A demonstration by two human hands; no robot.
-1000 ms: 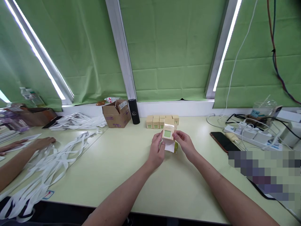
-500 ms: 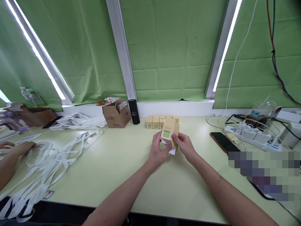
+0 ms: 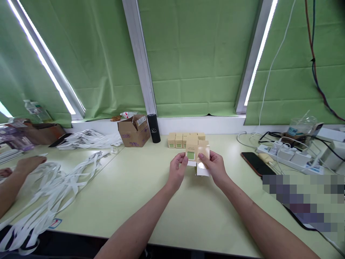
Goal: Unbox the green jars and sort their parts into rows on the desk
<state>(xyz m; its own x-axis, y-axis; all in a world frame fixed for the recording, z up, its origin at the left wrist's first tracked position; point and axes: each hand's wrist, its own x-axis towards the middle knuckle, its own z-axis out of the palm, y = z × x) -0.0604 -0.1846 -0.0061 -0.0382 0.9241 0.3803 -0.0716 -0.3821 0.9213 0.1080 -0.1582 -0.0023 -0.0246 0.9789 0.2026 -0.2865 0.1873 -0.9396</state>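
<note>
Between my two hands is a small tan cardboard box (image 3: 192, 146) with a green square window and white flaps at its lower end. My left hand (image 3: 177, 172) is closed on its left edge with thumb and fingers. My right hand (image 3: 214, 166) pinches the right side panel, thumb in front and fingers behind. Just behind it, several similar small tan boxes (image 3: 175, 139) stand in a row on the table (image 3: 145, 187); the held box hides part of that row.
Left of the row stand a black bottle (image 3: 153, 128) and an open carton (image 3: 134, 132). White straps (image 3: 61, 183) spread over the left side, near another person's hand (image 3: 28, 164). At right lie a phone (image 3: 257, 163) and a power strip (image 3: 291, 158) with cables.
The held box has turned to face me more squarely, and its right panel now shows beside the window face. My left hand shifted slightly left. The other person's hand moved a little.
</note>
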